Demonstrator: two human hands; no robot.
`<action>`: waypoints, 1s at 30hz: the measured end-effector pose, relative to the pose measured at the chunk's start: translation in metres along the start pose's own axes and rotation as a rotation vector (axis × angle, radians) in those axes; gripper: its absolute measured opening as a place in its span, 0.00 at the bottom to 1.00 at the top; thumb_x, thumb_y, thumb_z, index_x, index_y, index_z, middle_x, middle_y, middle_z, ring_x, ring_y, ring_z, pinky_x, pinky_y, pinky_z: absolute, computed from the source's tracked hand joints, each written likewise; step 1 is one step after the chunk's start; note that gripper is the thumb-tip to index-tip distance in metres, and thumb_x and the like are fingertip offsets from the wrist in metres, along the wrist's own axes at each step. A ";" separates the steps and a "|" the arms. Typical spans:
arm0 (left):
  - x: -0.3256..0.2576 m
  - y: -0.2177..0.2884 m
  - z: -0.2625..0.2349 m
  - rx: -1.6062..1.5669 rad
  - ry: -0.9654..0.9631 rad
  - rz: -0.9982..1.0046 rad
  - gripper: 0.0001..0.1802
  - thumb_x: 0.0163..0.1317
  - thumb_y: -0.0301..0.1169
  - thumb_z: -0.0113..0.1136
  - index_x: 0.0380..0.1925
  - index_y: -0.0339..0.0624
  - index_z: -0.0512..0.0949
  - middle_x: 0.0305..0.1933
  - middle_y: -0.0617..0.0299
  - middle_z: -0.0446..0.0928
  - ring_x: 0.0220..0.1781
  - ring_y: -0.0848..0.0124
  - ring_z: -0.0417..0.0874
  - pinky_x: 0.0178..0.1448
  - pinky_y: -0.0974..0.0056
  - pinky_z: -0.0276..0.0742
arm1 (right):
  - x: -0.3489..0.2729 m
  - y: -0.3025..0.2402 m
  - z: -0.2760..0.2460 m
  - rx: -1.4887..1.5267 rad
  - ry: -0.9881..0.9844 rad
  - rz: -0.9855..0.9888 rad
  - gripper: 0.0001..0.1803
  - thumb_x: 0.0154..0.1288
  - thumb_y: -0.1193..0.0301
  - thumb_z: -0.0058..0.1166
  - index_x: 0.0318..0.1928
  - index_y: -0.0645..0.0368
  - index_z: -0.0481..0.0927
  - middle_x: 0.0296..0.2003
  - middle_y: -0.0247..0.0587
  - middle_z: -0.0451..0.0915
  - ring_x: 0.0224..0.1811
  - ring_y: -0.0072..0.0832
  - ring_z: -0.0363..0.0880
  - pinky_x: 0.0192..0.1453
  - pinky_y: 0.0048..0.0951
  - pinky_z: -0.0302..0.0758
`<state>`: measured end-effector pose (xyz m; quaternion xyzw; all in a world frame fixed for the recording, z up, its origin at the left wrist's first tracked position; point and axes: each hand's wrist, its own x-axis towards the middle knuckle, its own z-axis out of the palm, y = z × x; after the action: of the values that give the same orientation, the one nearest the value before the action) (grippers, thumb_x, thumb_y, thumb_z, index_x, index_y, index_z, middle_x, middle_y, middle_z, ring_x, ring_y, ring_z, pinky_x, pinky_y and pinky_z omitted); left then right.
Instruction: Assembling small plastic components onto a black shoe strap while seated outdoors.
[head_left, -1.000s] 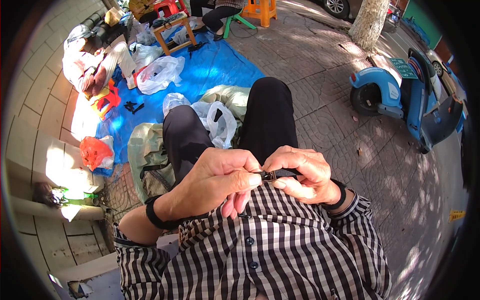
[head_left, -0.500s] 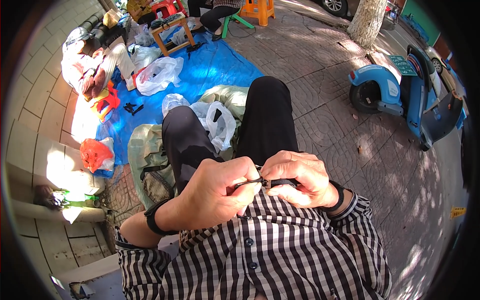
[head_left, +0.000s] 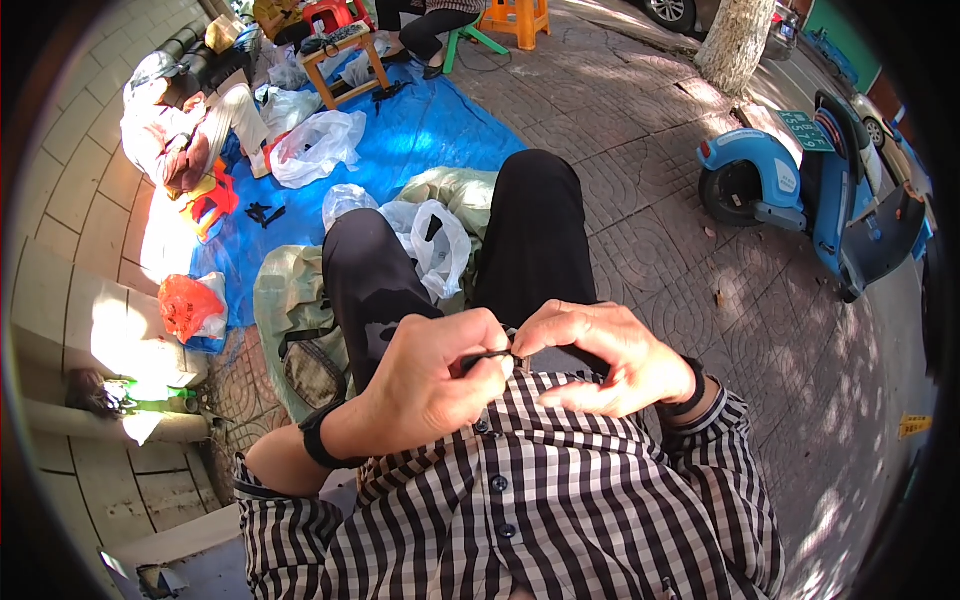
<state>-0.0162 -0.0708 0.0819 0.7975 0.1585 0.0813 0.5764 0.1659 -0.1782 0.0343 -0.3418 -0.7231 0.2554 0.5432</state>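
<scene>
The person sits with both hands raised just above the lap, in front of the checked shirt [head_left: 520, 500]. The left hand [head_left: 430, 385] has its fingers curled closed, pinching 1 end of a thin dark piece [head_left: 487, 355], rod-like or cord-like, between thumb and forefinger. The right hand [head_left: 600, 350] meets it from the other side, its fingertips closed together at the spot where the piece ends, and a tiny pale bit shows there; what exactly it grips is too small to tell. The 2 hands touch at that point, over the gap between the knees of the black trousers [head_left: 530, 230].

Judging by this, the work is in its middle: the small piece is held and being fitted, pulled or joined at its tip, and nothing finished lies in the lap. Whether the joint is made cannot be told.

On the paved ground beyond the knees lie an olive bag [head_left: 300, 340], white plastic bags [head_left: 440, 240] and a blue tarp [head_left: 430, 130] with loose small things on it. An orange bag [head_left: 185, 305] rests at the tarp's left edge. Another person [head_left: 170, 130] sits at the tarp's far left corner. A blue scooter [head_left: 800, 190] stands well apart on the right.
</scene>
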 end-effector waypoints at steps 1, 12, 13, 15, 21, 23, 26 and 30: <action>0.002 -0.003 0.001 -0.073 -0.014 0.005 0.04 0.59 0.22 0.52 0.26 0.36 0.72 0.14 0.66 0.73 0.15 0.82 0.74 0.18 0.75 0.65 | -0.001 -0.001 0.002 -0.080 0.018 -0.015 0.13 0.55 0.73 0.60 0.40 0.65 0.75 0.32 0.45 0.79 0.34 0.36 0.81 0.36 0.31 0.77; 0.006 -0.005 -0.011 0.139 -0.169 0.144 0.03 0.56 0.20 0.56 0.25 0.35 0.74 0.17 0.62 0.77 0.17 0.79 0.77 0.20 0.75 0.69 | -0.007 -0.002 0.014 -0.217 0.081 -0.078 0.10 0.56 0.74 0.60 0.37 0.64 0.75 0.29 0.43 0.78 0.28 0.35 0.79 0.33 0.30 0.77; 0.007 -0.003 -0.013 0.186 -0.189 0.162 0.03 0.55 0.20 0.56 0.25 0.35 0.74 0.18 0.62 0.77 0.18 0.78 0.78 0.21 0.74 0.70 | -0.007 -0.002 0.013 -0.218 0.074 -0.078 0.10 0.56 0.74 0.60 0.37 0.64 0.75 0.29 0.43 0.78 0.29 0.35 0.80 0.33 0.30 0.77; 0.008 0.000 -0.015 0.233 -0.210 0.180 0.03 0.55 0.20 0.57 0.25 0.35 0.74 0.18 0.62 0.78 0.19 0.78 0.79 0.22 0.74 0.71 | -0.006 -0.002 0.013 -0.219 0.068 -0.076 0.10 0.56 0.74 0.60 0.37 0.64 0.75 0.29 0.43 0.79 0.29 0.35 0.80 0.33 0.30 0.77; 0.004 -0.003 -0.010 0.163 -0.202 0.125 0.03 0.55 0.20 0.57 0.25 0.35 0.75 0.19 0.61 0.78 0.20 0.76 0.81 0.23 0.74 0.73 | -0.007 -0.004 0.013 -0.174 0.079 -0.045 0.11 0.53 0.75 0.63 0.35 0.63 0.76 0.31 0.44 0.81 0.31 0.36 0.82 0.33 0.29 0.79; 0.002 -0.002 -0.009 0.080 -0.197 0.064 0.03 0.57 0.21 0.57 0.25 0.35 0.75 0.19 0.61 0.79 0.20 0.76 0.81 0.22 0.74 0.74 | -0.009 -0.002 0.014 -0.182 0.084 -0.059 0.11 0.52 0.75 0.64 0.35 0.63 0.76 0.31 0.44 0.81 0.31 0.35 0.82 0.33 0.29 0.79; 0.002 -0.005 -0.010 0.074 -0.202 0.088 0.04 0.58 0.22 0.56 0.25 0.35 0.75 0.19 0.60 0.79 0.20 0.77 0.81 0.21 0.75 0.74 | -0.008 -0.002 0.016 -0.180 0.091 -0.076 0.11 0.56 0.72 0.61 0.36 0.64 0.76 0.31 0.42 0.80 0.31 0.34 0.81 0.33 0.30 0.78; 0.000 -0.005 -0.010 0.002 -0.207 0.073 0.05 0.59 0.23 0.56 0.25 0.34 0.74 0.19 0.60 0.79 0.19 0.77 0.81 0.21 0.75 0.74 | -0.006 -0.002 0.015 -0.177 0.080 -0.070 0.10 0.56 0.72 0.61 0.36 0.63 0.76 0.30 0.42 0.80 0.30 0.34 0.81 0.33 0.30 0.78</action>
<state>-0.0198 -0.0598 0.0803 0.8075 0.0692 0.0190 0.5854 0.1518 -0.1843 0.0275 -0.3727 -0.7322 0.1577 0.5478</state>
